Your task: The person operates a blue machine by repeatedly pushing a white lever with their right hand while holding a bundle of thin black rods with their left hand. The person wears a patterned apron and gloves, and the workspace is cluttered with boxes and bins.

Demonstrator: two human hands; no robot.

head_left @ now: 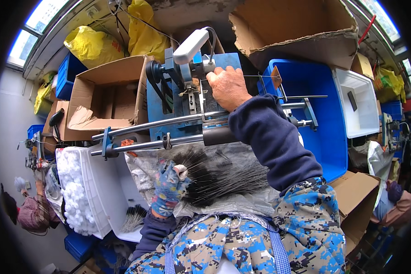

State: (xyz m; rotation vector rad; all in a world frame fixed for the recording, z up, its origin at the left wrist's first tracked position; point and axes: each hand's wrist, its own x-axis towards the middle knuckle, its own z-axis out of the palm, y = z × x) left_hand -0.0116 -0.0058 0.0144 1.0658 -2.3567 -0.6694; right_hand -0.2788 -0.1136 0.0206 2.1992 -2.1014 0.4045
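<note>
My left hand point(169, 182), in a patterned fabric glove, is closed with thumb and fingers pinched at the thin wire stems of black-bristled brushes point(205, 173). The brushes lie in a loose heap on a white woven sack point(144, 171) across my lap. My bare right hand point(228, 86) reaches over a blue bench machine point(157, 107), fingers curled down beside a small white box point(208, 66). What those fingers grip is hidden. A thin wire point(255, 76) runs rightward from behind that hand. Two metal rods point(155, 145) cross in front of the machine.
At left stand an open cardboard box point(102, 93), a white crate of white tufted pieces point(75, 192) and a white bin with more brushes point(133, 219). A blue tub point(324, 132) and a white tray point(358, 102) sit at right. Other people work at both sides.
</note>
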